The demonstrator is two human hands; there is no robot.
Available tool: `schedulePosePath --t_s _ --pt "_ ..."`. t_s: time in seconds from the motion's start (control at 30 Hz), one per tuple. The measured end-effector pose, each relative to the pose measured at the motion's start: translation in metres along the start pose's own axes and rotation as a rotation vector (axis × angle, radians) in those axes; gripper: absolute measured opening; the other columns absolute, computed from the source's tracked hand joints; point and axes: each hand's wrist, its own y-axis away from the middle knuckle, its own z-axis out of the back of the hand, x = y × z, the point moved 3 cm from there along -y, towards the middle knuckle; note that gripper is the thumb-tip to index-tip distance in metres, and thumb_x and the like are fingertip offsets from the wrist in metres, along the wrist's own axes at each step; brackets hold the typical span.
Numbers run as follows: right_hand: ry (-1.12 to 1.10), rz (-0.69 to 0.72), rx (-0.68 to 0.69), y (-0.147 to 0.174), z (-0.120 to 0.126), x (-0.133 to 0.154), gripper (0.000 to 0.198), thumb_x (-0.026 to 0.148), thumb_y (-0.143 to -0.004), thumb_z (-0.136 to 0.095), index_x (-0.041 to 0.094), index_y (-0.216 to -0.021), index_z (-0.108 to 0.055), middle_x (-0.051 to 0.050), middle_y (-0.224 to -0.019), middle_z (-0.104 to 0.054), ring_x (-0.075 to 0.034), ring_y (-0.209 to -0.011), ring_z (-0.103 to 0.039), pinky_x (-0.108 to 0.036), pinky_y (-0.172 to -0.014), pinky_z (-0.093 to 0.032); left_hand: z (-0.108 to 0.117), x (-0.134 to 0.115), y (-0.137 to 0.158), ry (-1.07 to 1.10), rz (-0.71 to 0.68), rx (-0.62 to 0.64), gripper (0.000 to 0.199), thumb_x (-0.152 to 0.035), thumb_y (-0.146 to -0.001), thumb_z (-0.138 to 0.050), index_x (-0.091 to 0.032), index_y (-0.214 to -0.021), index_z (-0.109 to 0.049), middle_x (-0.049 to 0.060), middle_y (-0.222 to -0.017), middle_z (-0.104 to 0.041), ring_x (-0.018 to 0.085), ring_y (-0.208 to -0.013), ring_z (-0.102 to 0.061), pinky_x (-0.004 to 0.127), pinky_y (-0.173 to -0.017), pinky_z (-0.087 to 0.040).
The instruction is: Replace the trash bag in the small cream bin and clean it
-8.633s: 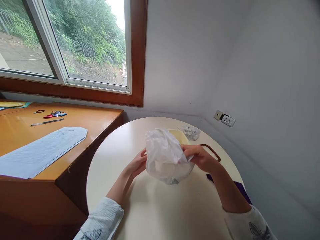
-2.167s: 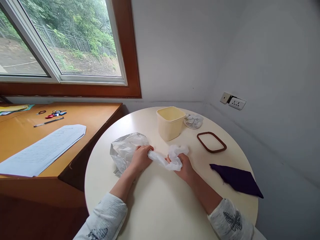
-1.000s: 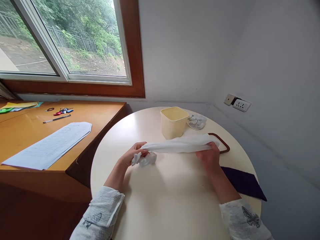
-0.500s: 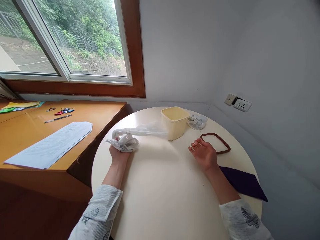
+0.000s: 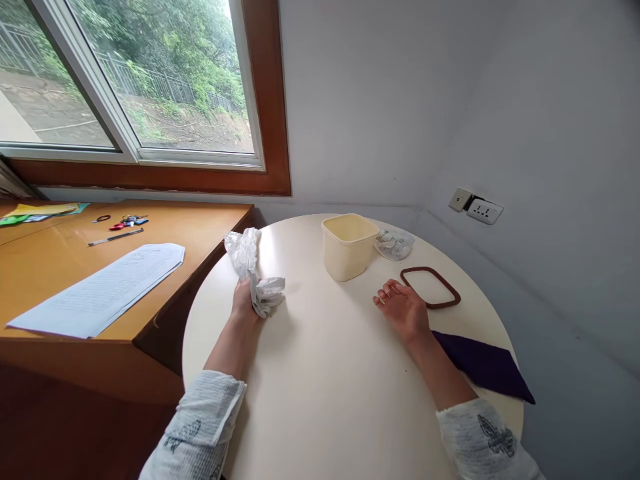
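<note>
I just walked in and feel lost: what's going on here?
A person's left hand grips a crumpled white plastic bag over a round table. The right hand holds nothing, palm up, near a brown rounded frame. Farther back, an open cream container stands beside a translucent bag; purple cloth lies by the right forearm.

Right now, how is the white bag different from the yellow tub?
The white bag is crumpled and floppy, but the yellow tub has a smooth, boxy shape. The bag is bunched in the left hand, while the tub stands upright on the round table with no hand on it. Both are light in colour.
</note>
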Motion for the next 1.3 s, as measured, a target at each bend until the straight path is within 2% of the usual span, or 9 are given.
schedulePosePath --t_s 0.37,0.5,0.7,0.77,0.83,0.93,1.07,1.17,1.3 --pt "-0.025 -0.014 0.010 0.000 0.001 -0.003 0.008 0.023 -0.074 -0.053 0.019 -0.073 -0.061 0.002 -0.066 -0.049 -0.011 -0.065 -0.048 -0.028 -0.066 -0.043 -0.005 -0.002 0.011 -0.471 0.031 0.105 0.030 -0.036 -0.065 -0.057 -0.018 -0.087 -0.048 0.003 -0.066 -0.060 0.013 -0.041 -0.051 0.025 -0.039 -0.040" --pt "-0.023 -0.018 0.006 -0.001 0.002 -0.004 0.009 0.022 -0.075 -0.053 0.020 -0.073 -0.061 0.001 -0.066 -0.048 -0.012 -0.066 -0.047 -0.028 -0.066 -0.043 -0.001 -0.008 0.012 -0.667 -0.090 0.024 0.038 -0.040 -0.068 -0.054 -0.017 -0.099 -0.050 0.006 -0.080 -0.063 0.015 -0.054 -0.057 0.026 -0.047 -0.044" --pt "-0.020 -0.018 -0.007 -0.001 0.002 -0.005 0.009 0.022 -0.076 -0.053 0.019 -0.073 -0.061 0.001 -0.066 -0.047 -0.011 -0.065 -0.047 -0.028 -0.065 -0.043 0.004 -0.019 0.013 -1.007 -0.235 -0.138 0.027 -0.042 -0.067 -0.056 -0.020 -0.081 -0.060 0.006 -0.073 -0.063 0.027 -0.075 -0.059 0.035 -0.065 -0.044" --pt "-0.016 -0.017 -0.009 -0.001 0.003 -0.005 0.008 0.022 -0.075 -0.054 0.019 -0.072 -0.060 0.002 -0.065 -0.047 -0.011 -0.065 -0.047 -0.028 -0.065 -0.043 0.003 -0.021 0.014 -1.074 -0.261 -0.183 0.032 -0.044 -0.068 -0.055 -0.020 -0.086 -0.062 0.009 -0.081 -0.063 0.031 -0.084 -0.058 0.041 -0.072 -0.043" --pt "-0.011 -0.013 -0.012 -0.002 0.003 -0.006 0.008 0.021 -0.075 -0.055 0.019 -0.068 -0.059 0.002 -0.065 -0.047 -0.010 -0.064 -0.046 -0.027 -0.064 -0.043 0.002 -0.023 0.017 -1.116 -0.307 -0.237 0.043 -0.046 -0.070 -0.055 -0.019 -0.102 -0.060 0.013 -0.100 -0.061 0.034 -0.100 -0.053 0.045 -0.082 -0.040" --pt "-0.010 -0.004 -0.034 -0.004 0.004 -0.007 0.007 0.019 -0.073 -0.057 0.018 -0.066 -0.057 0.003 -0.064 -0.046 -0.010 -0.062 -0.045 -0.026 -0.062 -0.042 -0.001 -0.030 0.023 -1.157 -0.520 -0.349 0.053 -0.045 -0.072 -0.056 -0.017 -0.117 -0.055 0.015 -0.118 -0.050 0.034 -0.111 -0.043 0.047 -0.094 -0.034" --pt "-0.020 0.027 -0.153 -0.008 0.007 -0.009 0.005 0.018 -0.071 -0.059 0.018 -0.067 -0.056 0.003 -0.062 -0.046 -0.009 -0.058 -0.044 -0.025 -0.057 -0.042 -0.011 -0.039 0.040 -1.049 -0.974 -0.403 0.039 -0.036 -0.076 -0.058 -0.018 -0.110 -0.060 0.012 -0.122 -0.043 0.028 -0.106 -0.043 0.045 -0.096 -0.034" --pt "-0.022 0.056 -0.228 -0.012 0.012 -0.011 0.008 0.019 -0.070 -0.060 0.019 -0.066 -0.053 0.004 -0.060 -0.045 -0.008 -0.055 -0.043 -0.024 -0.054 -0.041 -0.025 -0.040 0.054 -0.924 -1.181 -0.306 0.026 -0.026 -0.079 -0.055 -0.020 -0.104 -0.061 0.010 -0.115 -0.047 0.024 -0.105 -0.044 0.041 -0.092 -0.039" --pt "-0.005 0.092 -0.277 -0.017 0.018 -0.012 0.014 0.020 -0.070 -0.061 0.020 -0.065 -0.047 0.006 -0.057 -0.043 -0.008 -0.052 -0.042 -0.022 -0.051 -0.040 -0.047 -0.031 0.071 -0.857 -1.289 -0.084 0.018 -0.017 -0.081 -0.051 -0.021 -0.097 -0.060 0.007 -0.097 -0.054 0.020 -0.093 -0.052 0.036 -0.084 -0.044"
